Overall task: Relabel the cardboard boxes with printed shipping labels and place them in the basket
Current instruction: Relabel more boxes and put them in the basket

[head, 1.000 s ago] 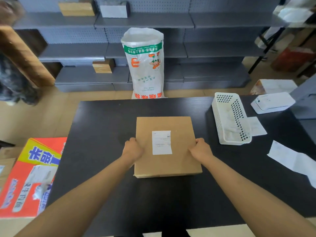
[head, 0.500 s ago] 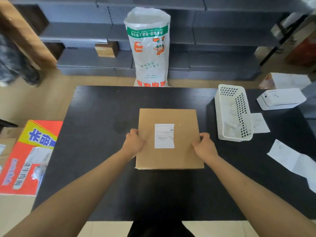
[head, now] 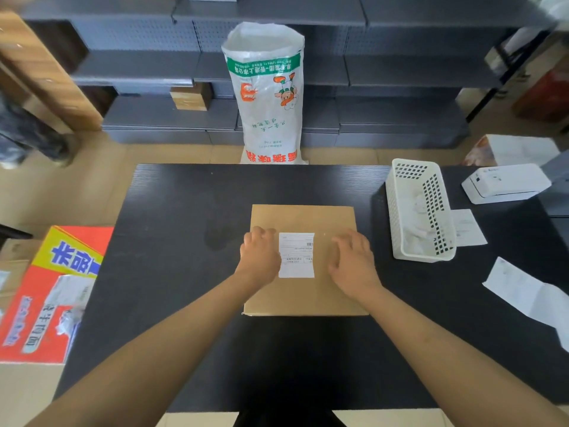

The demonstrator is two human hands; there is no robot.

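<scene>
Grey shelving backs a black table where the cardboard box lies flat. Left hand, seemingly curled, and right hand, fingers loosely spread, flank its shipping label, gripping nothing. Peeling carelessly could tear cardboard; the white basket looks too narrow.

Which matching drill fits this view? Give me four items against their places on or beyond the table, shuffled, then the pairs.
Items:
1. shipping label
2. white basket
3. label printer
4. printed sack

Places:
A. on the floor beyond the table's far edge
B. far right corner of the table
C. on top of the cardboard box, between the hands
D. on the table, right of the box

Pairs: 1-C, 2-D, 3-B, 4-A
</scene>
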